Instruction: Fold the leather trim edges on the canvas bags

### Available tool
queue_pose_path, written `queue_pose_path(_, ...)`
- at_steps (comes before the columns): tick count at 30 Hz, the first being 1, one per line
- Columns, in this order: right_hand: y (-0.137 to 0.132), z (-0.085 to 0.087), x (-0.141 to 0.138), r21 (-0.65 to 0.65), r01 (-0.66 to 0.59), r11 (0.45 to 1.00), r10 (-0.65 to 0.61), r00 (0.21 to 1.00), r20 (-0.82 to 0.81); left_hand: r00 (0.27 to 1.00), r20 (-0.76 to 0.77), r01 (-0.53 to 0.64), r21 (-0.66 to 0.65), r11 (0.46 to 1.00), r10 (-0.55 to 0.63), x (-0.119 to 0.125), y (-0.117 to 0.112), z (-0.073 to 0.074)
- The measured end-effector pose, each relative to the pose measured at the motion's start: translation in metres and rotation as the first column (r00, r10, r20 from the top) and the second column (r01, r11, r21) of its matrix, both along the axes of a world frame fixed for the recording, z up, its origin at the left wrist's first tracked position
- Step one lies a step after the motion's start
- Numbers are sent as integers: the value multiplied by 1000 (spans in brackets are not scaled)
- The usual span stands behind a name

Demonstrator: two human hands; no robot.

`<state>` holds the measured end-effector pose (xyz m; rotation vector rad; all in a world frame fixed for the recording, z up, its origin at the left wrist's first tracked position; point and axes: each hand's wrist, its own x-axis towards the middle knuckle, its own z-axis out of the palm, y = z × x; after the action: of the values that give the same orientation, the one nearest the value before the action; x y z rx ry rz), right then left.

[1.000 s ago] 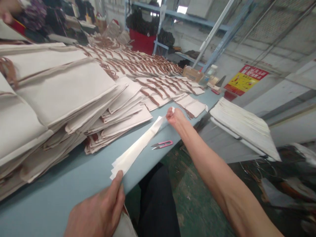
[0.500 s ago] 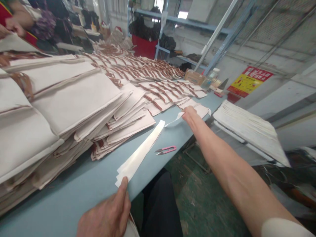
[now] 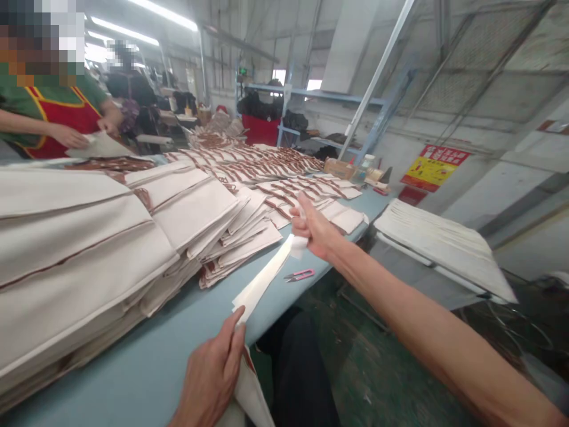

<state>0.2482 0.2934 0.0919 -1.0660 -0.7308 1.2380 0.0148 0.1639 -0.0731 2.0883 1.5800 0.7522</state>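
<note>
The left hand's (image 3: 216,363) palm is hidden, cream cloth (image 3: 254,396) beside it cut off. Pink thread snips (image 3: 304,275) lie beside white strips (image 3: 263,277) on the blue table (image 3: 149,362), near stacked cloth pieces (image 3: 89,255). The left hand, fingers together, touches the strips, grip unclear; the right hand (image 3: 313,230), curled closed, holds a white slip (image 3: 298,248).

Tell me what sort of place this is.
Most likely a sewing workshop: stacks of cream fabric pieces, pink-handled thread snips on the blue worktable, and a co-worker's red apron all suggest it.
</note>
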Motion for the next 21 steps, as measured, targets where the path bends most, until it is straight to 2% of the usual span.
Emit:
queue_pose_path(2,-38,0,-26,-51,-163,985,165,985,38,993,116,-12,0,1000,12,-7,-5,4)
queue_pose_path(4,-75,1,-45,-71,-285,956,290,955,66,988,154,-34,4,999,33,-14,-12,9)
queue_pose_path(7,-122,5,-65,-48,-495,868,497,861,107,977,201,-68,11,998,65,-26,-25,18)
queue_pose_path(9,-148,8,-76,-21,-595,803,593,796,122,972,222,-79,25,997,72,-30,-34,24)
queue_pose_path(12,-173,10,-93,5,-661,751,659,749,70,970,237,-64,58,996,48,-28,-50,30)
queue_pose_path(14,-181,8,-102,10,-642,766,643,766,-15,968,249,-59,100,993,32,-21,-64,30)
queue_pose_path(17,-183,-3,-111,1,-499,867,492,856,-160,953,304,-105,272,957,18,-13,-89,26)
queue_pose_path(19,-182,-17,-113,-40,-404,914,384,891,-244,939,340,-91,372,924,-44,-11,-104,27)
queue_pose_path(21,-183,-35,-113,-99,-362,927,319,900,-297,907,389,-15,414,910,-162,-12,-116,31)
